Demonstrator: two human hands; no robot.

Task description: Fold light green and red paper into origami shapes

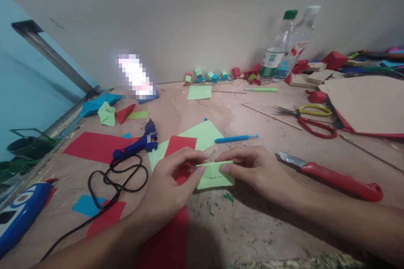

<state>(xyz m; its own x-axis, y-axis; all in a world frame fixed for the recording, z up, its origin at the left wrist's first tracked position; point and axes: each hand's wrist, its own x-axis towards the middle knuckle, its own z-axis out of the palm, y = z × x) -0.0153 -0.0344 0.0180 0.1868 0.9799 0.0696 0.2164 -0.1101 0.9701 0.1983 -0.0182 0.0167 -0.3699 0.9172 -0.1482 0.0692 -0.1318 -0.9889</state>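
Note:
A small light green paper piece [216, 176] is pinched between my two hands near the middle of the view, its upper edge folded over. My left hand [176, 176] grips its left side between thumb and fingers. On the right side, my right hand [249, 168] holds it the same way. Just beyond lies a larger green sheet [206, 132] with a red paper strip [179, 145] on top. A blue pen [236, 138] rests beyond my right hand.
A blue glue gun [135, 145] with a looping black cord lies left. At right are a red-handled knife [341, 180], scissors [315, 122] and thin sticks. Two bottles [273, 63] and small paper cubes [210, 76] stand by the wall. A blue tool [23, 214] is lower left.

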